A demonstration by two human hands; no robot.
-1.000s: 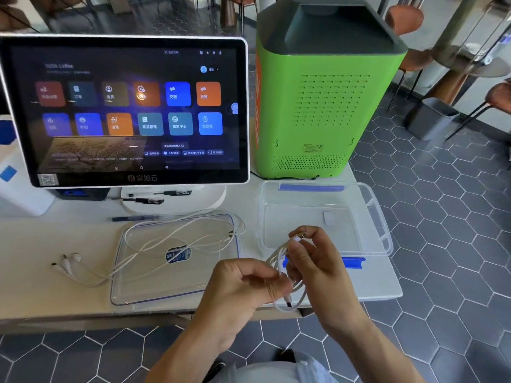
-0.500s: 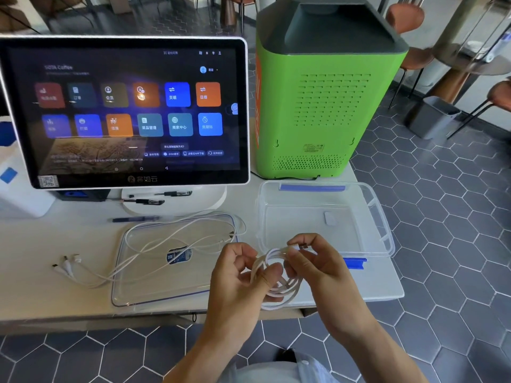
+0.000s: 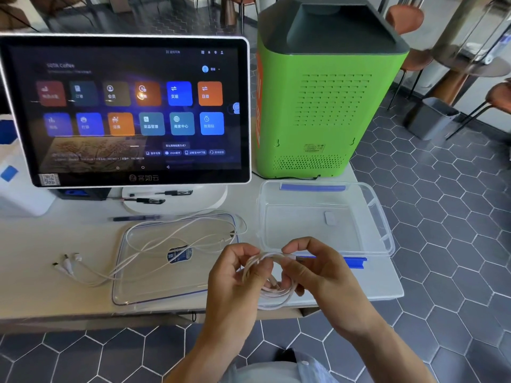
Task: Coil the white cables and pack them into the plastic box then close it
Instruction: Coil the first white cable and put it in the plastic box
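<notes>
A white cable wound into a small coil (image 3: 272, 293) is held over the table's front edge. My left hand (image 3: 235, 277) pinches its left side and my right hand (image 3: 320, 272) grips the top and right side. Just behind my hands stands the clear plastic box (image 3: 384, 225), open, with blue clips. Its clear lid (image 3: 132, 288) lies flat to the left. A second white cable (image 3: 171, 239) sprawls loose across the lid, its plugs (image 3: 65, 264) resting on the table at the left.
A touchscreen terminal (image 3: 124, 111) on a white stand fills the back left. A green machine (image 3: 318, 92) stands behind the box. Pens (image 3: 138, 218) lie near the stand. The white table (image 3: 41, 286) ends just below my hands; chairs and a grey bin (image 3: 430, 117) sit at right.
My left hand has shifted from gripping the cable low down to pinching the coil's left side, and the two hands have come level around the loops.
</notes>
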